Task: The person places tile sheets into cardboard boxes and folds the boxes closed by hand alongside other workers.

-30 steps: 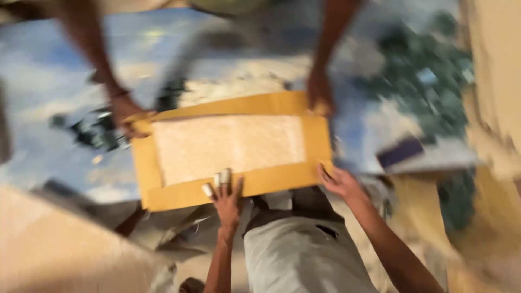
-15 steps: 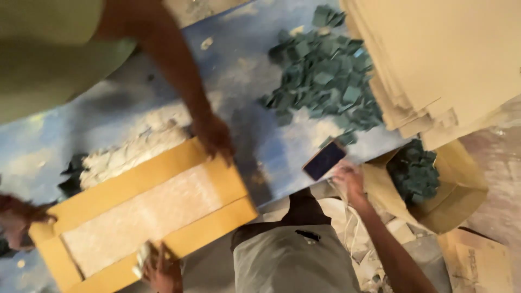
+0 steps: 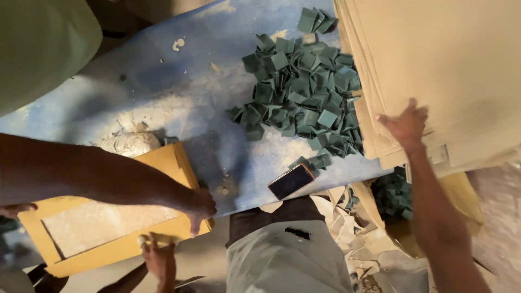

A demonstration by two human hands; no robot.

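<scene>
Tabletop [image 3: 179,87]: blue, worn, dusted white, running across the frame's upper half. Centre right: heap of dark green tiles [image 3: 304,92]. Right: stack of tan sheets [image 3: 434,59]; right hand [image 3: 406,123] lies on its edge, fingers spread, grip released. Lower left: yellow frame [image 3: 116,247], pale filling; left hand [image 3: 159,259] grasps its near edge. Co-worker's hand [image 3: 198,206] presses its corner. Dark phone [image 3: 291,181] at the tabletop's edge. Frame's left end cut off; floor debris indistinct.

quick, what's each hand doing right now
Left hand: at the near edge of the yellow frame; grip cannot be told.
Right hand: open, fingers spread on the stack of beige sheets.
</scene>
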